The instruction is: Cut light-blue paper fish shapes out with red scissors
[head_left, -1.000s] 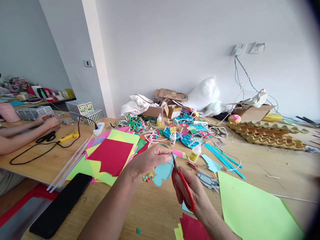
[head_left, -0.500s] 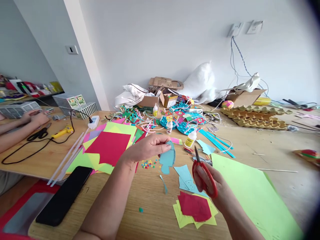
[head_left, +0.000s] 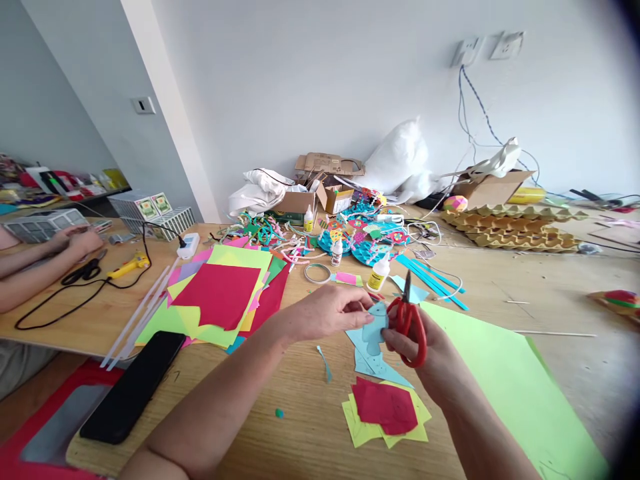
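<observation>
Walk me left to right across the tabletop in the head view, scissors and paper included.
Black-handled scissors, yellow glue gun, top red sheet, left hand, blue paper cutout, red-handled scissors, large light-green sheet.

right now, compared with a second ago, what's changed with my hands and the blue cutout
Your left hand and the blue paper cutout have shifted right. The red scissors have left the cutout; your right hand still holds them and now also touches the cutout's right edge. A thin blue scrap now shows on the table. The black phone and stacked coloured sheets lie as before.
</observation>
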The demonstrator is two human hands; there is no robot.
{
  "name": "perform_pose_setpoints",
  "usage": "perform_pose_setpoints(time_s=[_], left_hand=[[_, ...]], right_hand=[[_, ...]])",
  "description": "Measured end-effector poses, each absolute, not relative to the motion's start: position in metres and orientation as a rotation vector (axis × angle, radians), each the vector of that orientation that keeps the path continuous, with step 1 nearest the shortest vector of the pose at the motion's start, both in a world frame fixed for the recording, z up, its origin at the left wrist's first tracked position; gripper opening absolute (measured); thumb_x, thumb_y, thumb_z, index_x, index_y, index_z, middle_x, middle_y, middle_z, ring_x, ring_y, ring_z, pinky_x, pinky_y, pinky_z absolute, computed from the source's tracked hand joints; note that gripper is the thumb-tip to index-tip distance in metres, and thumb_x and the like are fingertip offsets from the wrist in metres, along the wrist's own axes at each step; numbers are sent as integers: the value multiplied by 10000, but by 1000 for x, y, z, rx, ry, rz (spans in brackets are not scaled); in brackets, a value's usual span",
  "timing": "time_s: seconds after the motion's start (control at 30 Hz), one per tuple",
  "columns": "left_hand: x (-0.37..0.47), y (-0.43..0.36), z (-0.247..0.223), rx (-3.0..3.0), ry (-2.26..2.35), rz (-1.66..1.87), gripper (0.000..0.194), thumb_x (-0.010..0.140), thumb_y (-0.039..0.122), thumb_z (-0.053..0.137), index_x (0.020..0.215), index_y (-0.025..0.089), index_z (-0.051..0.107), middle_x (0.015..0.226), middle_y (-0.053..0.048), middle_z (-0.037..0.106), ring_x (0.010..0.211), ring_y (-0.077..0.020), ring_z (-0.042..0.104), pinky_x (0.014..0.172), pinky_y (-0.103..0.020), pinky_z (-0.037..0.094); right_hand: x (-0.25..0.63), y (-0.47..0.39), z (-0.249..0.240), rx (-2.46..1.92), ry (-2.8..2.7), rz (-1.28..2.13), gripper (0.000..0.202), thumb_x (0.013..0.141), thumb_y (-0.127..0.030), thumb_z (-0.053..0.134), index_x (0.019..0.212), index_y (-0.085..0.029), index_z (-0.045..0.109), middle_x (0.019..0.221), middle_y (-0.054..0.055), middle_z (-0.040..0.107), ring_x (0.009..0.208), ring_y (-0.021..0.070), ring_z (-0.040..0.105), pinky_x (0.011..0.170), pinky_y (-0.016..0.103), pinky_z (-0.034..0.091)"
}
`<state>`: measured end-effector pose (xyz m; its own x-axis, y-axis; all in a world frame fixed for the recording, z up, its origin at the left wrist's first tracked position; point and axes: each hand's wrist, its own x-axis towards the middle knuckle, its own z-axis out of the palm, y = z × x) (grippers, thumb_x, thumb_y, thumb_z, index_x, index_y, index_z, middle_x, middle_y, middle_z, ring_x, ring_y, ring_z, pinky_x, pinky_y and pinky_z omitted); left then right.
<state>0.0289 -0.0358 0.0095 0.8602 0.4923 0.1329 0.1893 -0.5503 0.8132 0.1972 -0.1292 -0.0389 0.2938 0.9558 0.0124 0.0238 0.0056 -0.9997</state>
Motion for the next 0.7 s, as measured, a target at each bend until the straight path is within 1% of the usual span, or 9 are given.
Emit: perform_pose_setpoints(time_s=[0.03, 0.07, 0.17, 0.23, 0.33, 0.43, 0.53, 0.63, 0.7], left_hand=[[24, -34, 8, 2161, 510, 415, 141, 856, 246, 498, 932, 179, 596, 830, -8, 606, 732, -129, 535, 638, -236, 393], [19, -32, 4, 2222, 550, 397, 160, 843, 213, 504, 963, 180, 606, 877, -24, 627, 770, -142, 557, 673, -247, 409], [6, -28, -19, 2519, 630, 50, 216, 783, 89, 506, 927, 179, 639, 866, -54, 648, 799, -195, 593, 713, -296, 430], [1, -28, -41, 2607, 638, -127, 201, 743, 64, 550, 873, 186, 642, 874, -71, 651, 854, -240, 604, 734, -328, 444], [1, -30, -71, 2611, 679, -187, 153, 713, 48, 583, 806, 163, 624, 860, -104, 641, 857, -283, 612, 727, -365, 455], [5, -32, -89, 2614, 735, -185, 201, 717, 2, 533, 819, 156, 613, 866, -113, 635, 859, -294, 618, 732, -385, 461], [10, -31, -95, 2604, 803, -206, 225, 746, -13, 465, 799, 148, 613, 826, -119, 636, 854, -312, 627, 719, -407, 459], [11, -29, -97, 2573, 839, -259, 215, 735, -17, 462, 728, 139, 609, 782, -134, 644, 851, -339, 633, 712, -424, 451], [9, -26, -96, 2544, 843, -258, 217, 721, -19, 463, 695, 144, 604, 770, -133, 649, 854, -338, 633, 725, -425, 446]], right_hand=[[202, -129, -40, -1342, -997, 945, 241, 660, -267, 714, 817, -215, 539, 639, -44, 544, 528, 131, 500, 472, 245, 361], [208, -128, -41, -1329, -987, 929, 240, 661, -256, 714, 826, -214, 545, 646, -42, 549, 534, 131, 501, 483, 249, 365], [222, -122, -50, -1291, -992, 972, 227, 674, -245, 719, 834, -215, 561, 650, -40, 562, 565, 134, 502, 514, 255, 372], [226, -117, -59, -1280, -954, 991, 243, 665, -244, 735, 842, -215, 572, 641, -43, 571, 560, 136, 503, 514, 258, 368], [225, -110, -74, -1231, -875, 1005, 283, 627, -246, 769, 841, -209, 587, 621, -48, 569, 526, 131, 495, 484, 255, 355], [224, -106, -86, -1207, -842, 1007, 287, 611, -253, 786, 810, -209, 583, 606, -56, 554, 514, 124, 492, 474, 249, 366], [227, -106, -93, -1195, -818, 1008, 282, 599, -249, 798, 783, -204, 588, 622, -48, 556, 524, 124, 504, 480, 252, 396], [232, -106, -97, -1189, -786, 1004, 264, 593, -235, 799, 754, -206, 592, 636, -44, 551, 534, 122, 509, 481, 252, 416], [235, -106, -100, -1187, -767, 1000, 248, 593, -222, 793, 744, -213, 596, 645, -44, 550, 540, 119, 510, 480, 247, 423]])
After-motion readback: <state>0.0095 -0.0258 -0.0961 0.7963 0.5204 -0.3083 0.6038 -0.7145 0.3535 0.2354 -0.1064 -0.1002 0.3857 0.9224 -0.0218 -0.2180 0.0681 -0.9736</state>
